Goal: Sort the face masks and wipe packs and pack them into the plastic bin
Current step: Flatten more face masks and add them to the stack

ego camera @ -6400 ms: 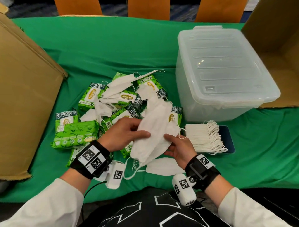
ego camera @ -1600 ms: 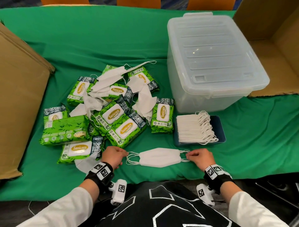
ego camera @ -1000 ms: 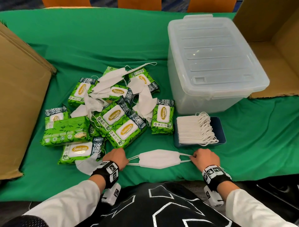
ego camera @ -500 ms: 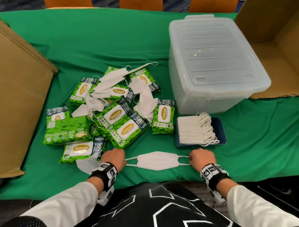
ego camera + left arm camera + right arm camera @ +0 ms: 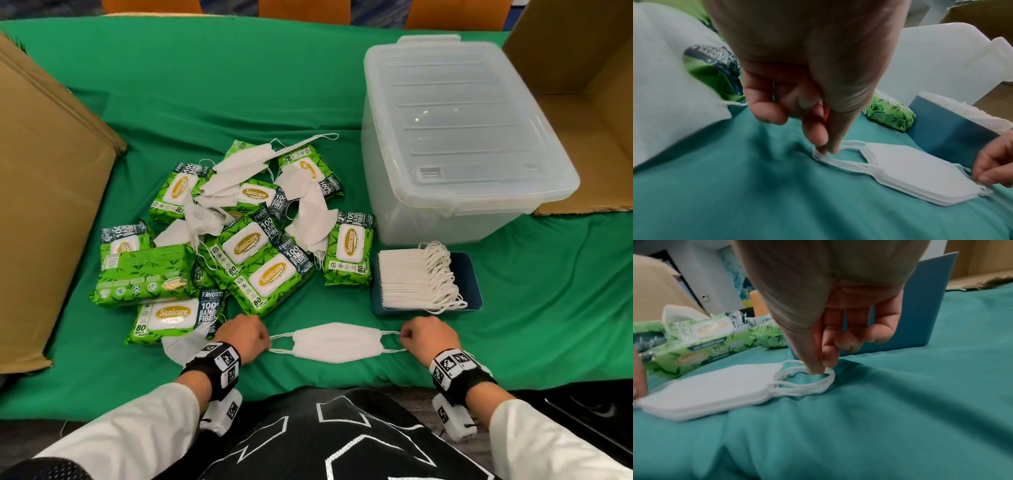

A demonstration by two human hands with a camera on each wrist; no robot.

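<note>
- Hands: left hand (image 5: 244, 336) and right hand (image 5: 429, 335) each pinch ear loops of the small mask stack (image 5: 337, 342).
- Blue tray (image 5: 470, 281) behind that stack holds more masks.
- Plastic bin (image 5: 459, 137) has its lid on.

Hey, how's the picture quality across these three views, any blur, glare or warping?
Head view: sharp, wide-angle bowing at the edges, faint glare on the plastic bin lid. Left wrist view: left hand close and soft, green cloth looks teal. Right wrist view: right hand soft, background blurred.
</note>
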